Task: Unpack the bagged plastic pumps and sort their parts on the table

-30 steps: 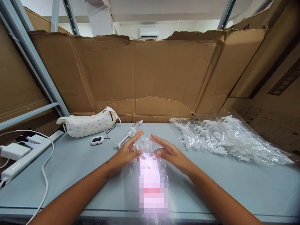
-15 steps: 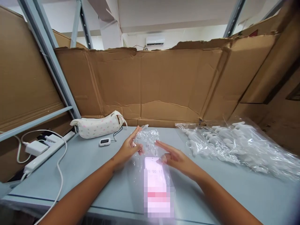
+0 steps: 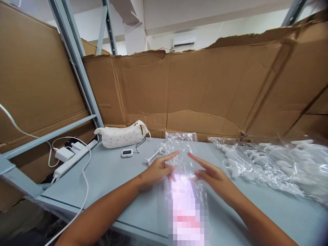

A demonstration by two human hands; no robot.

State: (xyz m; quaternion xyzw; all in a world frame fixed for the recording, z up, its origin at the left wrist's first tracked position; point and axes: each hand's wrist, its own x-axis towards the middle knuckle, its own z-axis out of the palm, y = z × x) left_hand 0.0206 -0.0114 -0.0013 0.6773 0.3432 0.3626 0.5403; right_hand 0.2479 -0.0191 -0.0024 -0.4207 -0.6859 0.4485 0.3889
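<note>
My left hand [image 3: 160,170] hovers over the near part of a clear plastic bag [image 3: 182,150], its index finger stretched out and nothing visibly held. Opposite it, my right hand [image 3: 211,173] has its index finger pointing inward and thumb apart, also with nothing visible in it. The thin bag spreads flat between and below both hands; whether the fingertips touch it I cannot tell. Under its near part glows a phone [image 3: 183,191] with a partly blurred screen. Just beyond my left hand, a white plastic piece with a thin shaft and wider ends [image 3: 155,154] lies on the grey table [image 3: 123,184].
Clear bags of white plastic pieces [image 3: 271,164] are heaped at the right. Toward the back left are a white patterned pouch [image 3: 121,136] and a small white device [image 3: 127,153] with a dark screen. A power strip [image 3: 74,160] with cables runs along the left edge. Cardboard [image 3: 200,89] walls the back.
The view has turned left. The white piece, earlier mostly hidden behind my left hand, now shows on the table. My left hand has come nearer, and the bag lies flatter.
</note>
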